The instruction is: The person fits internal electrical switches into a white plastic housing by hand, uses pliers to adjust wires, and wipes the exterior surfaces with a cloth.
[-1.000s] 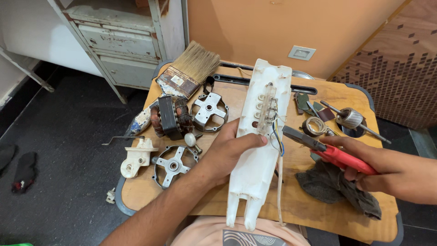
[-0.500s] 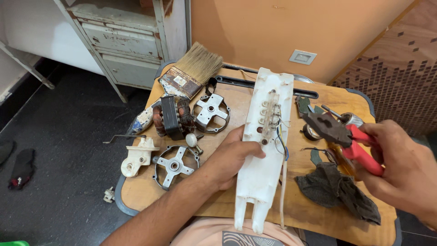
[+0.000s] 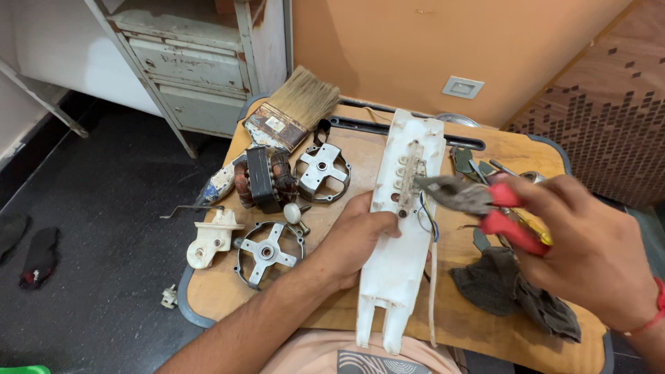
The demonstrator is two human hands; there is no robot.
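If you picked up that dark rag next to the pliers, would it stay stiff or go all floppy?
Probably floppy: the dark rag lies crumpled in soft folds on the wooden table. It looks thin, so likely light. It should not roll or slide much, since it sits flat and limp beside the right hand.

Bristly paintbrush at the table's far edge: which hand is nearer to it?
Left. The left hand grips the long white plastic housing below the bristly paintbrush; the right hand, holding red-handled pliers, is farther right.
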